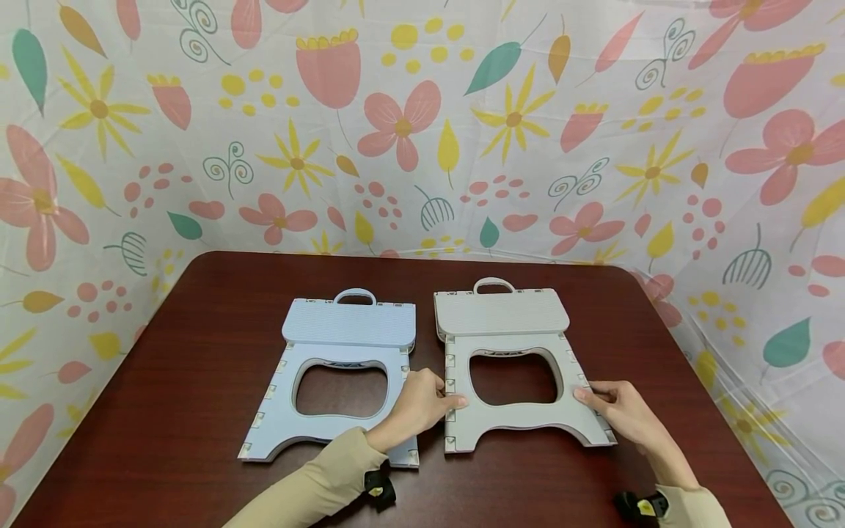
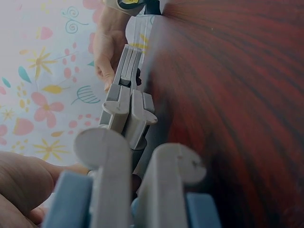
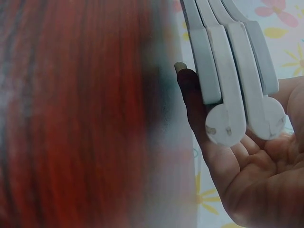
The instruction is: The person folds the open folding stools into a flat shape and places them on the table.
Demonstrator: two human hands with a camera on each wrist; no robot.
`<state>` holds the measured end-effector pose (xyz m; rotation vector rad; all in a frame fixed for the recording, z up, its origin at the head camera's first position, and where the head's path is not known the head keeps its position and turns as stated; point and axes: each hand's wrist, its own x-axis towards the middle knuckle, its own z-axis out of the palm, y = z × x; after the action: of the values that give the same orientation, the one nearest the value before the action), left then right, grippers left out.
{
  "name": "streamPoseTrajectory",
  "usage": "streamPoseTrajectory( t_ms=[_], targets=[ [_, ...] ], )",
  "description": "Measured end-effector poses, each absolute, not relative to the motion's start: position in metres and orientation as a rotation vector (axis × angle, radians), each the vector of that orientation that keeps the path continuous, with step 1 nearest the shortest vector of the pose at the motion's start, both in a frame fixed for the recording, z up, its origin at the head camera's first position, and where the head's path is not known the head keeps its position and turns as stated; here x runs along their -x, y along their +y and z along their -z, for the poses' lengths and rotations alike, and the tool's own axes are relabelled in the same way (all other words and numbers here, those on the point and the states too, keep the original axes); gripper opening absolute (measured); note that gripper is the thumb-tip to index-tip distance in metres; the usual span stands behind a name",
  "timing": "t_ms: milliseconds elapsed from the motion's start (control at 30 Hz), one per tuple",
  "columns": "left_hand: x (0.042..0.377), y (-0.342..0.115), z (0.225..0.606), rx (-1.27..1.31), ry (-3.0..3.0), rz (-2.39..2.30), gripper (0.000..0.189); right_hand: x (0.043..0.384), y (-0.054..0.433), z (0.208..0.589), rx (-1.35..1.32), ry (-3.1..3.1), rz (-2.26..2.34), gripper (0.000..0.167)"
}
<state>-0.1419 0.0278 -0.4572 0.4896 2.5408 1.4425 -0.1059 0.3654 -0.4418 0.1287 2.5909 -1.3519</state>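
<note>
A pale grey folding step stool (image 1: 502,317) lies folded flat, its carry loop at the far end. My left hand (image 1: 422,402) pinches its left leg edge, thumb on top. On the opposite edge, my right hand (image 1: 620,411) grips with the thumb above; fingers reach beneath the folded legs (image 3: 232,80) in the right wrist view. To the left lies a light blue folding step stool (image 1: 350,326), also folded, with my left forearm crossing over its lower right leg. From the left wrist, its near leg ends partly hide the grey stool (image 2: 126,76).
Both stools are on a dark reddish-brown wooden table (image 1: 198,330) with rounded far corners. A white curtain (image 1: 422,220) with flower and leaf prints hangs behind and along the sides. Black straps (image 1: 379,488) circle both wrists over beige sleeves.
</note>
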Motion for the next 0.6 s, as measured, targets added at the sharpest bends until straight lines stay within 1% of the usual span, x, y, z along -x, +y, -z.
streamPoseTrajectory(
  t_ms=[367, 600],
  targets=[
    [0.1422, 0.0288, 0.4571, -0.48, 2.541, -1.448, 0.041, 0.1063, 0.3649, 0.4422, -0.147, 2.615, 1.329, 0.051],
    [0.1414, 0.0286, 0.456, -0.484, 2.542, -1.448, 0.045, 0.1061, 0.3643, 0.4421, -0.161, 2.635, 1.314, 0.05]
  ],
)
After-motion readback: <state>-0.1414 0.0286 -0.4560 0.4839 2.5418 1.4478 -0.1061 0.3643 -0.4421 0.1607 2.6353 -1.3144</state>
